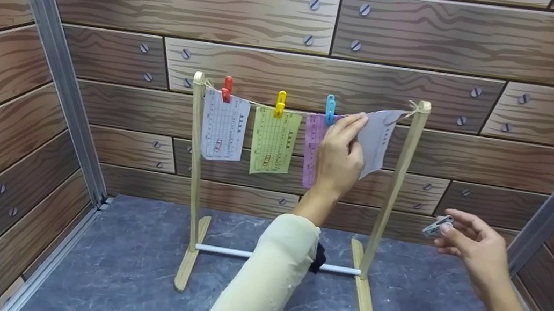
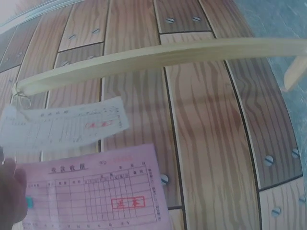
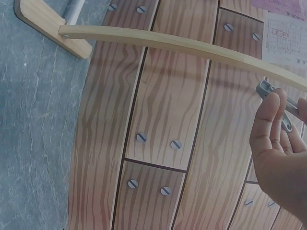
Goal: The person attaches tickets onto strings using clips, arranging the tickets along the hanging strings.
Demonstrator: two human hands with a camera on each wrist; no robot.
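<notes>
My left hand [image 1: 340, 153] pinches the top edge of a white receipt slip [image 1: 377, 142] at the string, close to the right post. The slip slants, with its left part behind my fingers. Directly left of it hangs a pink receipt slip [image 2: 96, 191], partly covered by the hand in the head view, under a blue clothespin [image 1: 330, 110]. My right hand [image 1: 480, 252] holds a grey clothespin [image 1: 438, 226] between thumb and fingers, out to the right of the rack. In the right wrist view the clothespin [image 3: 265, 89] sticks out past the fingertips.
A wooden rack [image 1: 395, 194] with a string between two posts stands on the dark marbled table [image 1: 130, 276]. Another white slip [image 1: 224, 129] hangs under a red clothespin [image 1: 227, 89], a yellow-green slip [image 1: 273, 141] under a yellow one [image 1: 280, 104]. Wood-patterned panels [image 1: 254, 11] enclose the space.
</notes>
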